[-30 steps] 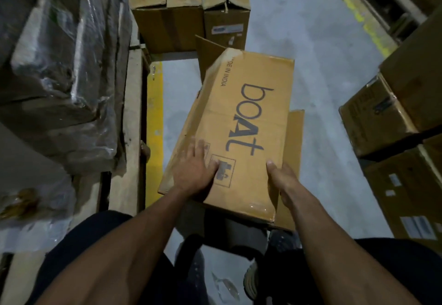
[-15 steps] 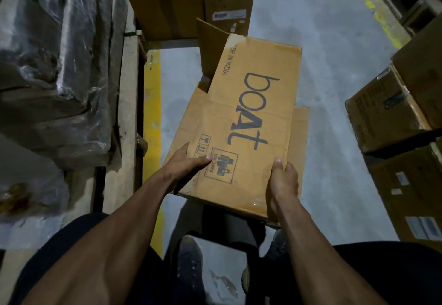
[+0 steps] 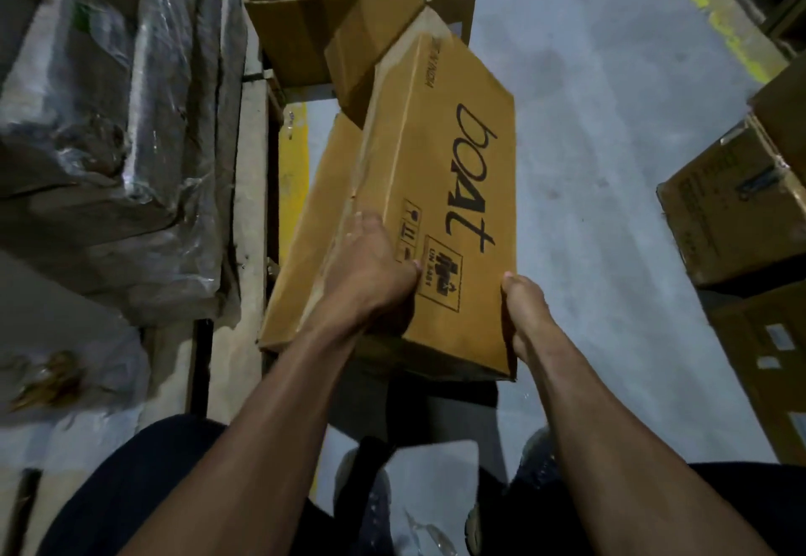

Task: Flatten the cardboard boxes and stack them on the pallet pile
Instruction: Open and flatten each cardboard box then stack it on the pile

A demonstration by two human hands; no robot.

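Holding a cardboard box up over the concrete floor, tilted w/ its far end higher, both hands are gripping its near end. Left hand is lying across the near-left edge, fingers curling over the crease and thumb pressing by the printed symbols. Right hand is clamping the near-right corner, thumb on the top face, fingers going under and out of sight. The box is reading "boAt" in big dark letters along the top panel; a small line near the far edge is ending in "INDIA", rest too blurred to read. Near the left thumb a handling-marks panel and a square label w/ "UN 3481" are showing. A side panel is hanging down on the left and a flap is sticking up at the far end.

Around it: two brown cartons are sitting on the floor just beyond the flap, partly hidden by it. On the left a wooden pallet is carrying plastic-wrapped goods, w/ a yellow floor line running beside it. On the right, stacked cartons w/ white labels too small to read. Another yellow line is crossing top right. Dark trousers and shoes are showing at the bottom, below the box.
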